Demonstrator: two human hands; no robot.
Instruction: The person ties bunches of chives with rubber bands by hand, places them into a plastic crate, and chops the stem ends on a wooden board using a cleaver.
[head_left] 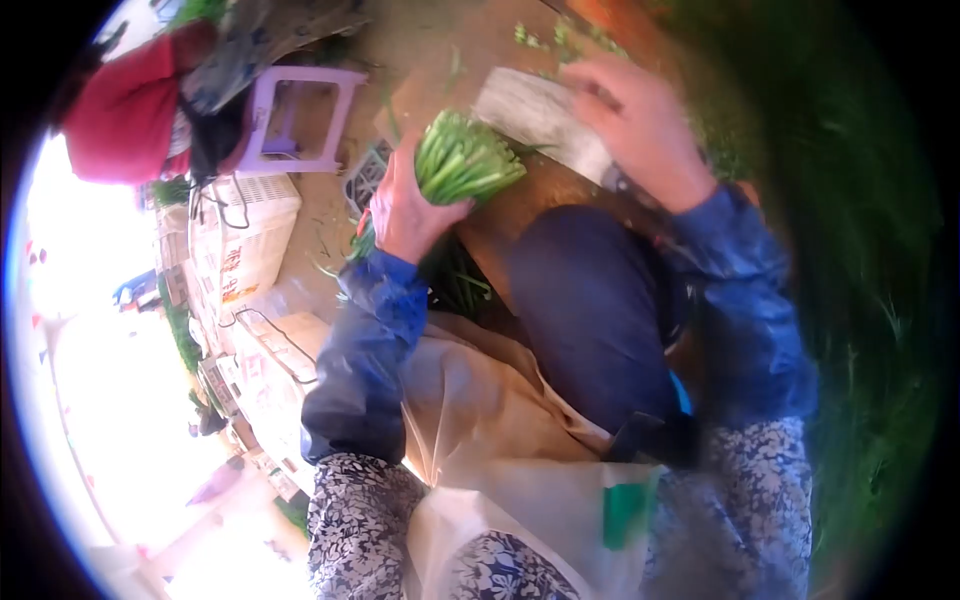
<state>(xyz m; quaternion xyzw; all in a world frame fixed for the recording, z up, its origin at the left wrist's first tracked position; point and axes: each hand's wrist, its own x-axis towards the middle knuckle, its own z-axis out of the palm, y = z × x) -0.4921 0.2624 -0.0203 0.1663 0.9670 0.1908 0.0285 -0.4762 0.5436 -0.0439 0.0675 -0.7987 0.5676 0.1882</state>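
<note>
My left hand (405,205) is closed around a bundle of green stalks (465,158), their cut ends fanned toward the right. Long green leaves (465,280) hang below that hand, over my lap. To the right, my right hand (640,130) is raised beside a whitish rectangular block (545,118). Its fingers look bent but are smeared by motion, and I cannot make out whether anything is in them. Blue sleeve covers (370,345) reach up both forearms over patterned sleeves.
A purple plastic stool (345,125) stands at the upper left, next to a person in red (125,105). White plastic crates (245,235) line the left side. A blurred mass of greenery (870,300) fills the right. A beige apron (470,390) covers part of my lap, near my dark-trousered knee (590,300).
</note>
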